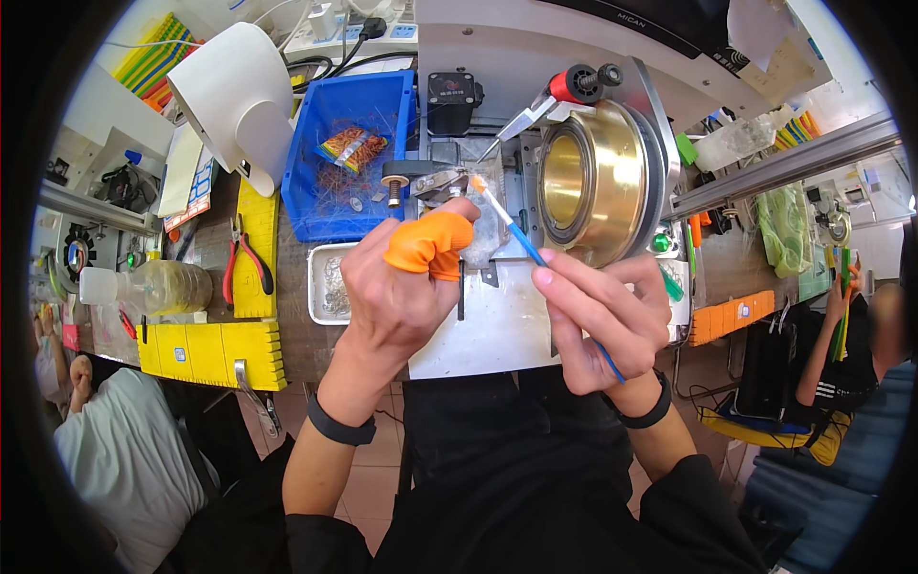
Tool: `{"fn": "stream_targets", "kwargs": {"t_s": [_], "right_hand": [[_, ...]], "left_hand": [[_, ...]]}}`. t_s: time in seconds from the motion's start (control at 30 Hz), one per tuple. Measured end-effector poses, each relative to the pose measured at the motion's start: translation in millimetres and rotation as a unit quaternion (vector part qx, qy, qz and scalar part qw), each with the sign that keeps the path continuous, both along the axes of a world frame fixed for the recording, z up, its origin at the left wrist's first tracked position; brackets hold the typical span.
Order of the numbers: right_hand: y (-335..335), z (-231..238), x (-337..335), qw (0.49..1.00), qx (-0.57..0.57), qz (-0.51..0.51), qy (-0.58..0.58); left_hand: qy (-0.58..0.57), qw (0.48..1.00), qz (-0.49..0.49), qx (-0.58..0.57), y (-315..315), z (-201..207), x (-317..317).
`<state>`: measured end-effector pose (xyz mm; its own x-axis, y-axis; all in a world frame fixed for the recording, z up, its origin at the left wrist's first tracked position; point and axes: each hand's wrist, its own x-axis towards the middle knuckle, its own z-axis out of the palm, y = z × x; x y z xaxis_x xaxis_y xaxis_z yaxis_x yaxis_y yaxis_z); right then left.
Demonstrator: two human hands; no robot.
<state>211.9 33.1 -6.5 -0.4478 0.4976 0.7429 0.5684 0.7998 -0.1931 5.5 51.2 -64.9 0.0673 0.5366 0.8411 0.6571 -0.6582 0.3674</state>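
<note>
your right hand (612, 320) pinches a blue-handled brush (524, 241), its bristles just beside the small metal fixture (442, 182). your left hand (397, 287), wearing an orange finger cover (421, 247), is curled near the fixture; i cannot tell whether it grips anything. pale lettering marks the black panel (669, 21), a small emblem (reddish) the black block (451, 103); a printed packet (352, 148) lies in the blue bin (304, 191).
</note>
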Motion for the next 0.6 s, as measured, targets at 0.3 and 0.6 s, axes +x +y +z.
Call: {"fn": "stream_targets", "kwargs": {"t_s": [0.3,0.6], "right_hand": [[-20,-28,13,0.997,-0.075,0.035,0.005],[-20,-52,8,0.986,-0.14,-0.024,-0.083]], "left_hand": [[0.002,0.998,-0.036,-0.06,-4,7,1],[-0.019,0.999,0.016,-0.044,-5,9,1]]}}
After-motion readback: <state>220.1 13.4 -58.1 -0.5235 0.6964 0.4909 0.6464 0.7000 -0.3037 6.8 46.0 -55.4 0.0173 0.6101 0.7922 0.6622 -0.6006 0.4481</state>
